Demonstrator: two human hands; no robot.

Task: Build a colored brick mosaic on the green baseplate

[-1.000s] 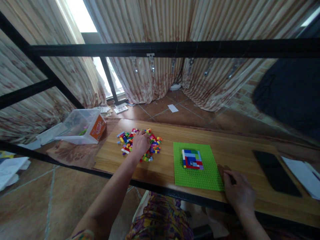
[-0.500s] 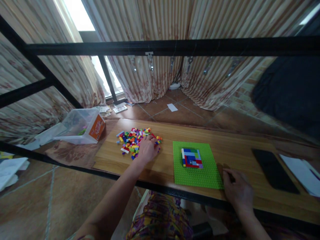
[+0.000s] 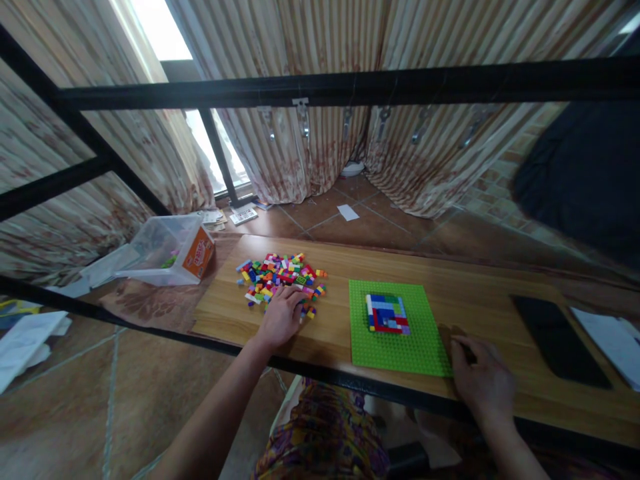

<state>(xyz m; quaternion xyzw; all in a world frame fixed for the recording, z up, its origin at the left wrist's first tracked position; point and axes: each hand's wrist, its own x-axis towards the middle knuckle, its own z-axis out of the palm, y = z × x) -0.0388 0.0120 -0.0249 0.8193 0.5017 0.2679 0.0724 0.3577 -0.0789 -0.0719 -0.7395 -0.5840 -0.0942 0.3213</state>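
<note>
Toy building bricks of many colours lie in a loose pile on the left part of the wooden table. My left hand is at the near side of this pile, palm down, its fingers stretched over the bricks and somewhat apart. A green studded baseplate lies to the right of the pile. On it stands a low, roughly square brick build in blue, red, white, green and purple. My right hand rests beside the baseplate's right edge with fingers curled in; what they hold, if anything, is hidden.
A clear plastic box with an orange label stands left of the table. A dark flat slab and white papers lie at the right. A black rail crosses in front of the curtains.
My left hand has drawn back toward me and slightly left across the pile, uncovering bricks it hid before. My right hand stays by the baseplate. The view has shifted slightly.
</note>
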